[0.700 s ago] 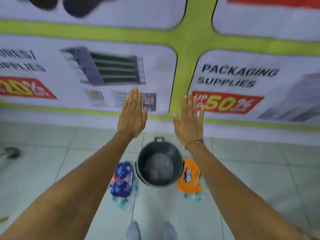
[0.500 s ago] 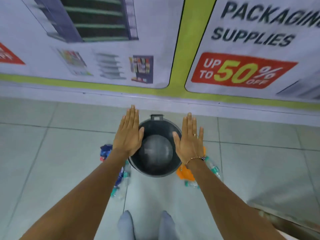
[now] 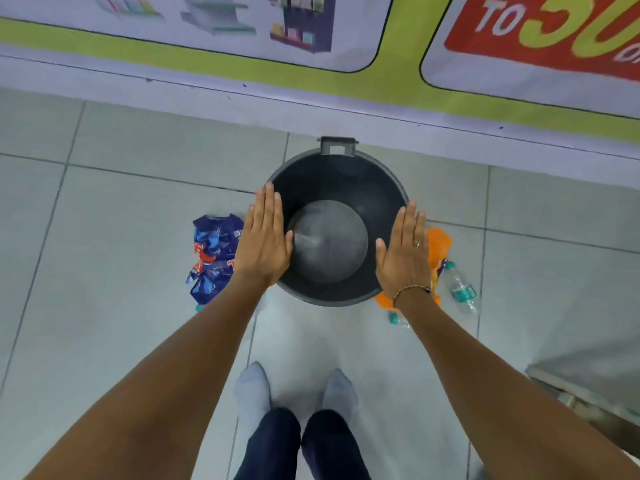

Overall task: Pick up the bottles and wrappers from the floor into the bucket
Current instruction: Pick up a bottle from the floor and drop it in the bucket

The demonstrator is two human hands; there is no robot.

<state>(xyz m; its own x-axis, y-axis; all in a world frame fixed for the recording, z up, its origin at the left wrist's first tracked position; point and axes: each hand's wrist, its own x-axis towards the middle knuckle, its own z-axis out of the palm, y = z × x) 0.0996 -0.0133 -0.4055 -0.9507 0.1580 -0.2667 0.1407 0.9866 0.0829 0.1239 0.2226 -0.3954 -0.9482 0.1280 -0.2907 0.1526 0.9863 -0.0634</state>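
A dark grey bucket (image 3: 337,168) stands on the tiled floor, with nothing inside. My left hand (image 3: 265,240) is flat and held over its left rim, holding nothing. My right hand (image 3: 403,252) is flat over the right rim, also holding nothing. A crumpled blue wrapper (image 3: 213,258) lies left of the bucket, partly behind my left arm. An orange wrapper (image 3: 439,245) lies right of the bucket, mostly hidden by my right hand. A clear plastic bottle (image 3: 460,287) with a green label lies just beyond it. Another bottle's teal cap (image 3: 393,317) shows by my right wrist.
A wall with a printed banner (image 3: 311,36) runs close behind the bucket. My feet in grey socks (image 3: 252,393) stand just before it. A metal-edged object (image 3: 588,400) sits at the lower right. Bare tiles extend to the left.
The view has tilted down toward the floor. Both hands lowered from in front of the wall to either side of the bucket's rim, still flat.
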